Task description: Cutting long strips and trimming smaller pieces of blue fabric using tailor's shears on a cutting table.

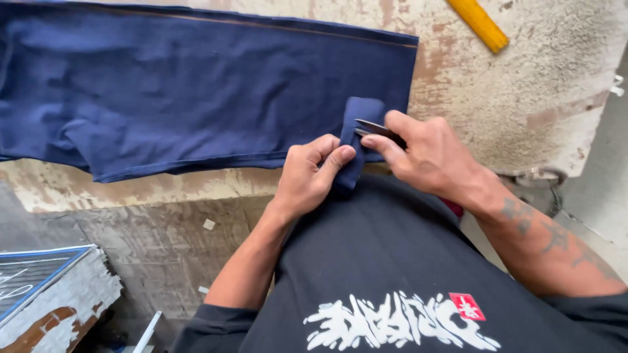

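1. The navy garment [196, 91] is matt woven cloth, softly creased, with an orange-stitched seam along its far edge.
2. The folded cloth piece [356, 140], pinched by the left hand [307, 176], is the same dull navy fabric.
3. The small snips [376, 129] in the right hand [428, 157] look like dark metal with a slight sheen.
4. The counter [523, 98] is rough, worn and patchy, pale with reddish stains.
5. The yellow stick [481, 25] looks smooth and painted.

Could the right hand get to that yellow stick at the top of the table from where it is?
Probably yes: bare tabletop lies between the right hand and the yellow stick, but that hand already holds a small metal tool.
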